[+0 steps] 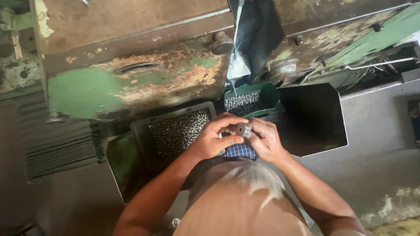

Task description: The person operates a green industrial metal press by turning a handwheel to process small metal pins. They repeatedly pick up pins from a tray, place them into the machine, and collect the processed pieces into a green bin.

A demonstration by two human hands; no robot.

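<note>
Both my hands meet in the middle of the head view around a small round metal part with a hole in its centre. My left hand pinches it from the left, thumb and fingers curled over it. From the right, my right hand grips the same part with its fingertips. Just beneath the hands lies a blue checked cloth, on my lap.
A dark tray full of small shiny metal pieces sits left of the hands. Behind them a green bin holds more such pieces. An old green machine with peeling paint looms above, and a dark metal chute stands at right.
</note>
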